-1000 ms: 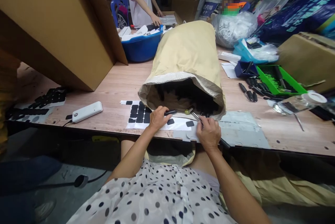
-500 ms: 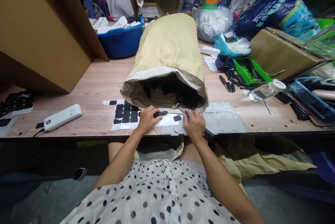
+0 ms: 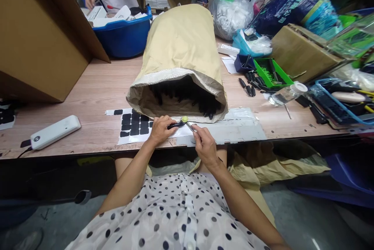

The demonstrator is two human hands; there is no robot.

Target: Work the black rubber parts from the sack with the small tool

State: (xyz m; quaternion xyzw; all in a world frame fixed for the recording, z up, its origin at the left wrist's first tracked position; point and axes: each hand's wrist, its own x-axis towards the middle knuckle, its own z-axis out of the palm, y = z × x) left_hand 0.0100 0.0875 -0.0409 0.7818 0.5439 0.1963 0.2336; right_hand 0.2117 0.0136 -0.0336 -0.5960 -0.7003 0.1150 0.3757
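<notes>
My left hand [image 3: 160, 129] is closed around a slim black plastic piece [image 3: 174, 125], which points right. In my right hand [image 3: 205, 145] is a small mallet [image 3: 189, 126] with a thin metal shaft and a round yellow-green head. The mallet's head is at the tip of the black piece; whether they touch, I cannot tell. Both hands are at the table's front edge, before a tan sack [image 3: 181, 39] lying with its mouth towards me. Many black pieces [image 3: 209, 105] lie inside it. Beside my left hand is a white sheet of black square stickers [image 3: 134, 123].
A white power bank [image 3: 57, 132] lies left, near a large cardboard box [image 3: 35, 39]. Behind are a blue basin [image 3: 124, 39] of white boxes and a person in light clothing. To the right are a green tray [image 3: 273, 72], a clear bottle [image 3: 288, 94] and a tool-filled basket [image 3: 340, 103].
My right hand has swung the mallet's head left and onto or beside the black piece's tip. The view has shifted a little. The person behind has lowered one hand towards the basin.
</notes>
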